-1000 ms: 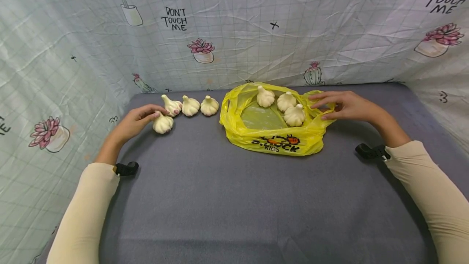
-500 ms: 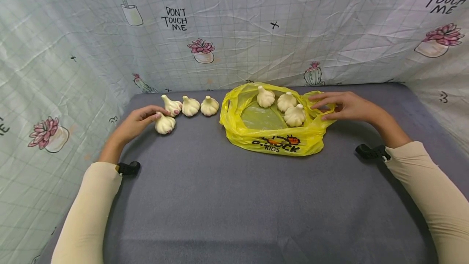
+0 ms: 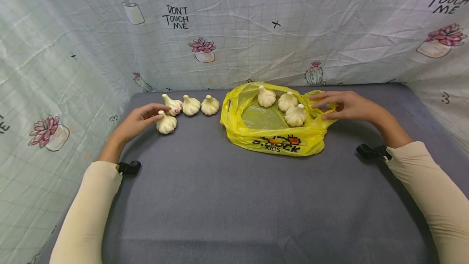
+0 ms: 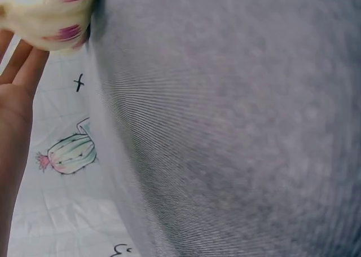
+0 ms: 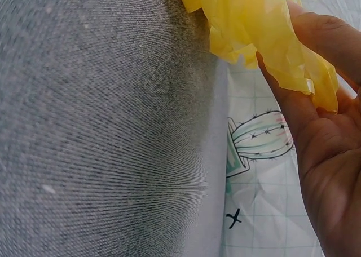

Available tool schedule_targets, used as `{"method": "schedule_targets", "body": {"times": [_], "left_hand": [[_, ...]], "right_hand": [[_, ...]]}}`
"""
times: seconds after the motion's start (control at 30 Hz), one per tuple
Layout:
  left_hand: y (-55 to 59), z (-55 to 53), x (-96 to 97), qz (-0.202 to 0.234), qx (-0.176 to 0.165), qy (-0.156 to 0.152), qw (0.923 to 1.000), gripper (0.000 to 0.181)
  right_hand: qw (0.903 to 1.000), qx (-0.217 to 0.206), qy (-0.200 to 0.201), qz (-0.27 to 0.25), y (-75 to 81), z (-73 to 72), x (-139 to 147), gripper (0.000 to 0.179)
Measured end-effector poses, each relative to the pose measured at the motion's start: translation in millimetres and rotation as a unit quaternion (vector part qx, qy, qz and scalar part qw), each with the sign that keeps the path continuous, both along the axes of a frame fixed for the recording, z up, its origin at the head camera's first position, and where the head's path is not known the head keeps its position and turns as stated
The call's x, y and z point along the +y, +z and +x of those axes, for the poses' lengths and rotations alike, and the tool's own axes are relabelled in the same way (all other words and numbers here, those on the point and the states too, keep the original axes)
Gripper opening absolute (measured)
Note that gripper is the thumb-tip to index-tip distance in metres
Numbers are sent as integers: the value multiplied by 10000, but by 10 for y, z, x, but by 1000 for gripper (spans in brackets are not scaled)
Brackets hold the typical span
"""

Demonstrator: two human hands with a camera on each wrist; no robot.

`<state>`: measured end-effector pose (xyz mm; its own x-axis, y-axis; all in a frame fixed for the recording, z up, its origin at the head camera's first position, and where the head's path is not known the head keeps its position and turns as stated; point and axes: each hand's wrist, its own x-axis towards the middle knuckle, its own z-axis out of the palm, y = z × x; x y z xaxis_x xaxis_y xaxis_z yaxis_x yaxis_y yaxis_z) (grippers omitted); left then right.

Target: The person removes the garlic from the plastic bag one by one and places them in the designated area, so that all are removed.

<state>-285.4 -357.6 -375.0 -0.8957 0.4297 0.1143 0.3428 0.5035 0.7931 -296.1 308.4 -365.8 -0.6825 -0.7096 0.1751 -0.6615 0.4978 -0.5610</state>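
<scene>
My left hand (image 3: 140, 120) has its thumb and fingers about the stem of a garlic bulb (image 3: 166, 123), the front one at the left. In the left wrist view, that purple-streaked bulb (image 4: 53, 14) lies against the fingers (image 4: 29, 71); the thumb is out of sight. Just behind it, a second garlic bulb (image 3: 173, 104) starts a row of three along the back. My right hand (image 3: 346, 105) pinches the right side of a yellow plastic bag (image 3: 272, 144), whose mouth gapes upward. Inside are three garlic bulbs (image 3: 295, 115). The right wrist view shows crumpled plastic (image 5: 271, 37) between thumb and fingers.
The row continues with another garlic bulb (image 3: 191, 105) and a third bulb (image 3: 210, 105) left of the bag. Everything sits on a grey cloth-covered table (image 3: 227, 199). A printed white curtain (image 3: 242, 27) hangs close behind and at both sides.
My left hand and the front garlic bulb have shifted slightly right, with little movement in the last half second. The right hand keeps its place on the bag.
</scene>
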Motion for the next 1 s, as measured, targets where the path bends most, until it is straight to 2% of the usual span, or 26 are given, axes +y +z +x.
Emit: {"method": "schedule_targets", "body": {"times": [0.17, 0.37, 0.47, 0.67, 0.8, 1.0], "left_hand": [[61, 49, 46, 94, 64, 155, 9998, 38], [216, 102, 148, 411, 440, -62, 9982, 36], [307, 130, 234, 362, 517, -157, 9979, 36], [457, 206, 449, 102, 415, -213, 9989, 35], [492, 229, 566, 127, 375, -345, 9986, 35], [480, 220, 691, 292, 486, -720, 9958, 34]], "right_hand": [[9999, -78, 27, -93, -34, 4, 8, 40], [9999, 57, 49, -71, -35, 8, -1, 40], [9999, 97, 29, -29, -18, 12, -6, 39], [9999, 95, 36, -8, -27, 11, -6, 39], [9999, 113, 62, -33, -40, 10, -3, 39], [9998, 141, 77, -104, -35, 8, 0, 41]]}}
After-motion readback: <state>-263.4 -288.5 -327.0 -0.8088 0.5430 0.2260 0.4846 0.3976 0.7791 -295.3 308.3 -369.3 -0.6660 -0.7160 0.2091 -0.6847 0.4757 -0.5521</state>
